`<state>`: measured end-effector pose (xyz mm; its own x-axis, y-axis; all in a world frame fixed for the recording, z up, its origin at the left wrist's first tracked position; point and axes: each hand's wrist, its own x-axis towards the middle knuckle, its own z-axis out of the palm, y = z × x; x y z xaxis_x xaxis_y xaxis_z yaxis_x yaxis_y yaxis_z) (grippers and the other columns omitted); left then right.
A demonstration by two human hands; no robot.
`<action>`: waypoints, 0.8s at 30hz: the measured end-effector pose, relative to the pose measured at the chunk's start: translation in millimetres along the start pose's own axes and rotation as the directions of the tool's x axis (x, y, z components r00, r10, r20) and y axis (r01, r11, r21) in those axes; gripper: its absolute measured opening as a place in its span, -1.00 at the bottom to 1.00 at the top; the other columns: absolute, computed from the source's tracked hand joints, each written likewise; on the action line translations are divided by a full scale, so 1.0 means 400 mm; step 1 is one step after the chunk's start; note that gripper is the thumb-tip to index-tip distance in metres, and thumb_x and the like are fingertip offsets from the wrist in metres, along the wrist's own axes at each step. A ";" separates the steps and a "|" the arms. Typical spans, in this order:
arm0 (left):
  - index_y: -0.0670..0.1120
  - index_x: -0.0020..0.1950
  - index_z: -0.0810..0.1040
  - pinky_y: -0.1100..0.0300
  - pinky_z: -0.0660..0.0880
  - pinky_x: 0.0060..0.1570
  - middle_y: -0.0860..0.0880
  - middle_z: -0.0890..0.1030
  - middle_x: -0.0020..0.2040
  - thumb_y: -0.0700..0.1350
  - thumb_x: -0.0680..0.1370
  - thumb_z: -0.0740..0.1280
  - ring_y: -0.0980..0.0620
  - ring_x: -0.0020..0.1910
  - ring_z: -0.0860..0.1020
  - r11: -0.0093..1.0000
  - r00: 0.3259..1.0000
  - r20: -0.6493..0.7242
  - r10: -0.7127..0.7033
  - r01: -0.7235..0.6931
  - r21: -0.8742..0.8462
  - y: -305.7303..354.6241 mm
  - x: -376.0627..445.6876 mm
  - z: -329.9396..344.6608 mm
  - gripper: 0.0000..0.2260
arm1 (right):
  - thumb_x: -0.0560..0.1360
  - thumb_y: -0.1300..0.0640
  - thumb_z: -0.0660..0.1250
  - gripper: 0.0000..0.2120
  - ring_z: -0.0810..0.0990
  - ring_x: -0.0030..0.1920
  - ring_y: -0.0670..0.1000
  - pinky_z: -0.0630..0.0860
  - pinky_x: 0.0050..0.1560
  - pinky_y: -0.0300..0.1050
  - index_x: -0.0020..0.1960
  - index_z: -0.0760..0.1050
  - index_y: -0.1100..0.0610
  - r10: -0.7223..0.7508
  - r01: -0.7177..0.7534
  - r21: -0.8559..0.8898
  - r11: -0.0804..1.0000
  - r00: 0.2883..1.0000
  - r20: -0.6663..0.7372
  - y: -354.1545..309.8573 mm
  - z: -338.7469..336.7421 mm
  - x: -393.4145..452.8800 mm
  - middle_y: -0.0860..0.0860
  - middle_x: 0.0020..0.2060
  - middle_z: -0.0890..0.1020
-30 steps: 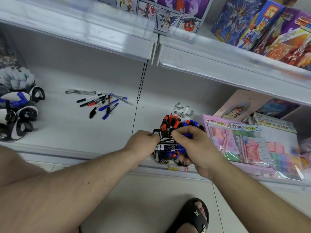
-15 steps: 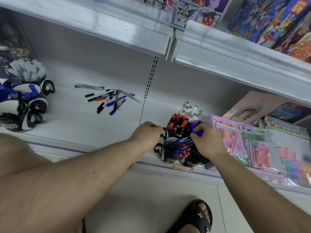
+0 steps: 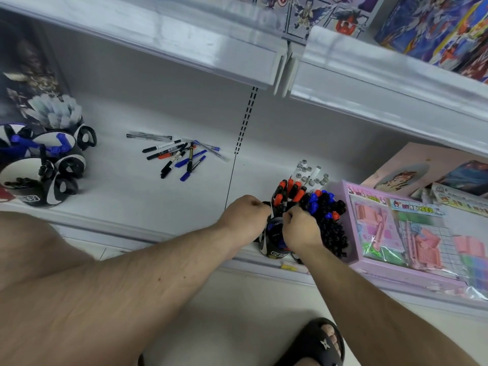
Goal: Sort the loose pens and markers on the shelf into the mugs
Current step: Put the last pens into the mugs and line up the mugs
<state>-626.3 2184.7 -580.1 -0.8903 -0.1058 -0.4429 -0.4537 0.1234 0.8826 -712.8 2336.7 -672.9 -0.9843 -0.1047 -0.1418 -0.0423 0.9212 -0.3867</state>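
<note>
White shelf (image 3: 137, 196): left hand (image 3: 244, 216) grips the mug (image 3: 274, 244) at lower centre, right hand (image 3: 301, 228) curled, contents hidden; steady the mug while seating pens.

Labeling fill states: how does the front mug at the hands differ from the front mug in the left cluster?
The mug at the hands is hemmed in by packed mugs; the left front mug looks nearly empty, white inside showing. Both hands, left hand and right hand, are at the first; nothing touches the second. Both are black with a white label.
</note>
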 end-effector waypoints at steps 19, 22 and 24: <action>0.02 -0.07 0.49 0.18 0.40 -0.12 0.04 0.55 -0.07 -0.06 0.61 0.22 0.06 -0.07 0.51 0.999 0.999 -0.050 -0.010 0.008 -0.042 0.007 -0.017 -0.042 -0.91 | 0.55 -0.39 -0.19 -0.26 -0.22 0.56 0.17 -0.27 0.48 0.27 0.60 -0.23 -0.05 -0.111 0.210 -0.509 0.835 0.970 0.218 0.008 0.040 -0.019 0.11 0.58 -0.16; 0.03 -0.09 0.48 0.19 0.42 -0.11 0.04 0.55 -0.05 -0.09 0.60 0.21 0.06 -0.04 0.51 0.999 0.998 -0.060 0.017 -0.020 -0.042 0.022 -0.036 -0.072 -0.90 | 0.54 -0.39 -0.20 -0.25 -0.18 0.56 0.15 -0.23 0.49 0.25 0.60 -0.14 -0.02 -0.120 0.180 -0.430 0.885 0.979 0.163 -0.046 0.016 -0.036 0.10 0.58 -0.09; -0.01 -0.13 0.49 0.21 0.40 -0.13 0.04 0.55 -0.10 -0.13 0.59 0.22 0.06 -0.10 0.50 0.998 0.998 -0.044 0.053 -0.054 -0.033 0.036 -0.058 -0.089 -0.88 | 0.47 -0.36 -0.21 -0.22 -0.10 0.56 0.14 -0.15 0.51 0.20 0.59 -0.05 -0.01 -0.157 0.188 -0.305 0.934 0.980 0.125 -0.120 -0.004 -0.045 0.10 0.57 -0.01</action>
<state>-610.7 2153.8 -551.6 -0.9105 -0.1426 -0.3881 -0.4030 0.0962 0.9101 -693.5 2295.0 -650.4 -0.9363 -0.2938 -0.1925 -0.2769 0.9546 -0.1100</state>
